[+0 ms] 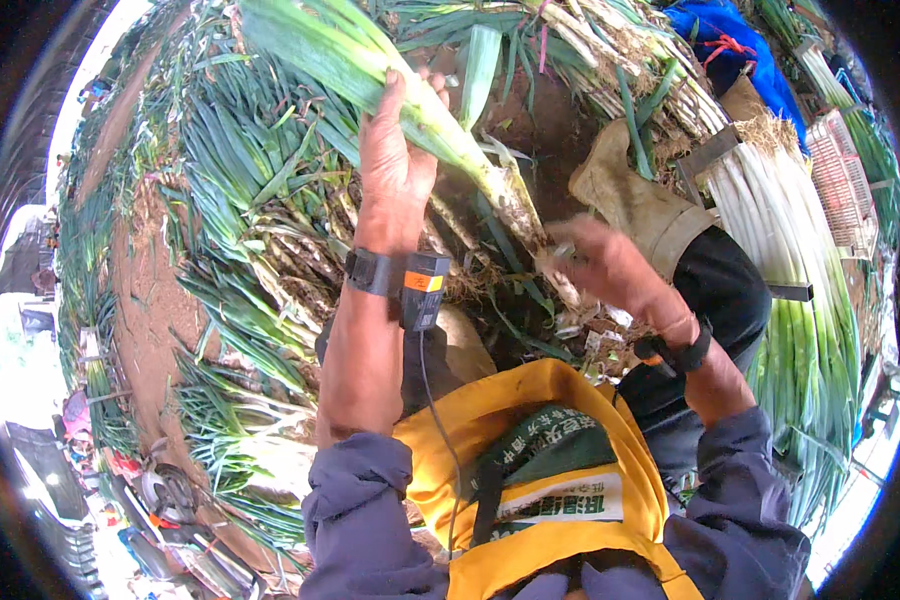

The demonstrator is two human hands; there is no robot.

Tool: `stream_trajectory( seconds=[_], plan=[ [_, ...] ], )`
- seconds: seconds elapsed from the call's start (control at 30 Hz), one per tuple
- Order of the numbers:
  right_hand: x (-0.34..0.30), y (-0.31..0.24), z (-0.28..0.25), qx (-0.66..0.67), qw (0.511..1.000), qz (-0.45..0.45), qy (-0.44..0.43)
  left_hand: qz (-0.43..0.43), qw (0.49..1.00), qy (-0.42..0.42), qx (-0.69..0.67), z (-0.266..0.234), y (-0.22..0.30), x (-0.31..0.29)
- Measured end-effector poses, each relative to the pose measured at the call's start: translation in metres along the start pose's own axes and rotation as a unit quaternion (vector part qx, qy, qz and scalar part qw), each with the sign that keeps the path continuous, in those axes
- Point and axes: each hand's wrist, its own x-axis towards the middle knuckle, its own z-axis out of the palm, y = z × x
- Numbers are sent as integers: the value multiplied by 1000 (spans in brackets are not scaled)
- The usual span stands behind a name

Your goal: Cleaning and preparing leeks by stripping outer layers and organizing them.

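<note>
My left hand [398,160] is wrapped round the stalk of a leek [485,175]. It slants from the broad green leaves at the upper left down to the soil-brown root end. At that root end is my right hand [620,275], smeared by motion. Its fingers are bent close to the dirty outer layers, but I cannot see whether they grip them. Below the leek lie loose roots and peeled scraps. Uncleaned leeks [300,240] with muddy bases are heaped just left of my left forearm.
Cleaned white-stemmed leeks [770,220] lie stacked in a metal holder on the right, beside a white basket [842,180]. Beyond is a blue cloth bundle [740,45] with a red tie. My beige boot [625,180] is near the right hand. Parked two-wheelers [170,500] stand lower left.
</note>
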Motion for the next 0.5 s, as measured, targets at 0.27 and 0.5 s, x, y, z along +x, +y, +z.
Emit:
stream_trajectory(
  seconds=[0.27, 0.5],
  plan=[
    [133, -66, -22, 342, 930, 112, 76, 60, 992, -90, 61, 20, 12, -14],
    [104, -46, 1, 599, 794, 93, 45, 59, 982, -180, 22, 8, 40, -27]
  ],
)
